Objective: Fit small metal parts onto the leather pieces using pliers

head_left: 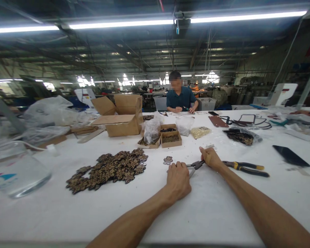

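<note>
My left hand [179,179] is wrapped round the handles of a pair of pliers [197,164], whose dark jaws point right. At the jaw tips, my right hand [210,158] is closed in a pinch; whatever lies between its fingers is hidden. One flower-shaped piece [167,160] lies alone on the white table [150,210], just beyond my left hand. Farther left is a heaped pile of brown-and-black patterned flower-shaped pieces [113,168]. A second pair of pliers with yellow-and-black handles [245,167] rests beside my right forearm.
Small cardboard boxes of little parts [172,139] stand ahead, near a large open carton [124,120] and a bag of pale bits [200,132]. A black phone [290,155] lies right; a clear container [18,175] stands left. A co-worker [182,96] sits across the table.
</note>
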`<move>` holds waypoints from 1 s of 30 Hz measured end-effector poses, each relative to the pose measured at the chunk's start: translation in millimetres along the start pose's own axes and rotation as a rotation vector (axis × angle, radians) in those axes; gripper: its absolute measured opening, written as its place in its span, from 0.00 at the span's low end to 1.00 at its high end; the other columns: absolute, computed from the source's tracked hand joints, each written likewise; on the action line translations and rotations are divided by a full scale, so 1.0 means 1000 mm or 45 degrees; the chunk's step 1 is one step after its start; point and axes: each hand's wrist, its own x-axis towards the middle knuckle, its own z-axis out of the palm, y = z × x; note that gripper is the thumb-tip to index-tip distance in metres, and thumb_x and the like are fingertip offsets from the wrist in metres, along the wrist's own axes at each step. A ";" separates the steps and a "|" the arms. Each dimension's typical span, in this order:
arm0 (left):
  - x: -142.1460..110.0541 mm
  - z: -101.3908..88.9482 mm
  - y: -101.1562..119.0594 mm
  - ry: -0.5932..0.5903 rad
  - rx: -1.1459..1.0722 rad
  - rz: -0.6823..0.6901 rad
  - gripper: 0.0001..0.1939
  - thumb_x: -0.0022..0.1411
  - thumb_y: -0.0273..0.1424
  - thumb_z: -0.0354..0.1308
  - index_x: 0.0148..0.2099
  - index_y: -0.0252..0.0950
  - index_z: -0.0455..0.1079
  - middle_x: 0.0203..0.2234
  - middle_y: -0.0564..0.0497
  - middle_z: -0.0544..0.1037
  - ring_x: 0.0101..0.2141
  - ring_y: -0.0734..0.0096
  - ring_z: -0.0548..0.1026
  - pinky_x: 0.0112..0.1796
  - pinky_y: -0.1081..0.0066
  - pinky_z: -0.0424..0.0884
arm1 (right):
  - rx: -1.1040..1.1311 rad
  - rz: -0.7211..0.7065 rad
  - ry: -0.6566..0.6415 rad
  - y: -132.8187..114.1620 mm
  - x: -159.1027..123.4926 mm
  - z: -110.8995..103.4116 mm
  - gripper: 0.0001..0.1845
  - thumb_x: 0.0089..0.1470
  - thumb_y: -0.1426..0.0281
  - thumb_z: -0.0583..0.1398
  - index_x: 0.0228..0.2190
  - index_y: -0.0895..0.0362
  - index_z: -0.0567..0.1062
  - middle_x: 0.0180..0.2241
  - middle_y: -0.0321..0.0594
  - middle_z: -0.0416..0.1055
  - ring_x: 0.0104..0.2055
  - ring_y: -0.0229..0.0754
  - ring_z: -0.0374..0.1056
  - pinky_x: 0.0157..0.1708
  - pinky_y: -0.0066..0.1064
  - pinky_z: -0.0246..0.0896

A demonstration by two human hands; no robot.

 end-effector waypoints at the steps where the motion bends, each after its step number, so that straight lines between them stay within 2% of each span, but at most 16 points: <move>1: -0.001 0.000 0.000 -0.008 -0.001 0.000 0.28 0.47 0.29 0.61 0.53 0.32 0.66 0.48 0.35 0.72 0.48 0.49 0.70 0.50 0.55 0.64 | -0.060 -0.043 0.024 -0.001 0.000 -0.001 0.40 0.61 0.43 0.50 0.12 0.58 0.72 0.11 0.41 0.64 0.17 0.38 0.62 0.21 0.29 0.57; 9: -0.001 0.002 -0.001 -0.023 -0.024 0.009 0.28 0.47 0.29 0.60 0.53 0.32 0.65 0.48 0.36 0.72 0.48 0.50 0.69 0.51 0.56 0.64 | -0.142 -0.109 0.099 -0.010 -0.005 0.004 0.39 0.62 0.44 0.49 0.11 0.56 0.69 0.10 0.41 0.62 0.18 0.40 0.62 0.21 0.30 0.54; 25: -0.003 -0.003 0.002 -0.070 -0.014 -0.015 0.26 0.50 0.29 0.60 0.53 0.33 0.66 0.49 0.37 0.73 0.49 0.51 0.70 0.52 0.57 0.65 | -0.158 -0.112 0.088 -0.015 -0.008 0.003 0.38 0.63 0.46 0.49 0.11 0.56 0.67 0.12 0.42 0.64 0.19 0.41 0.63 0.22 0.31 0.54; 30: -0.004 -0.001 0.003 -0.045 -0.040 -0.002 0.26 0.50 0.28 0.59 0.53 0.32 0.66 0.48 0.36 0.73 0.49 0.50 0.70 0.51 0.56 0.64 | -0.121 -0.097 0.071 -0.016 -0.007 0.002 0.37 0.62 0.45 0.51 0.11 0.55 0.67 0.11 0.41 0.64 0.19 0.41 0.63 0.22 0.31 0.55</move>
